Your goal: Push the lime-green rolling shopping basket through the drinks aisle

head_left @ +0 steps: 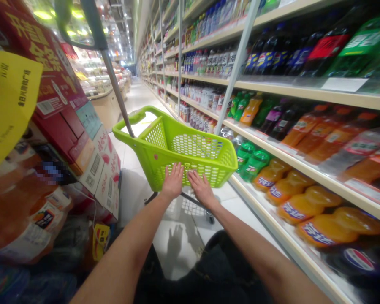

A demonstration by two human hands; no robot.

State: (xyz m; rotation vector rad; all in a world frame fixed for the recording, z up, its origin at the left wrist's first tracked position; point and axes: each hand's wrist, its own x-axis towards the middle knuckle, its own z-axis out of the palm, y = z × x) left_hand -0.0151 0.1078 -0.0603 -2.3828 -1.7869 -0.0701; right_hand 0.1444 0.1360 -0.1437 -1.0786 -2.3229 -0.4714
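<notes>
A lime-green plastic shopping basket [164, 139] on wheels stands in the aisle in front of me, with nothing visible inside. My left hand [172, 180] lies flat against its near wall, fingers stretched up and apart. My right hand [200, 186] presses flat on the same wall just to the right, fingers also spread. A grey pull handle [114, 84] rises from the basket's far left corner up toward the top of the view.
Shelves of soft-drink bottles [304, 207] run along the right, orange, green and dark ones. Red cartons [60, 105] and packed bottles are stacked at the left. The white tiled aisle floor [139, 97] stretches ahead between them.
</notes>
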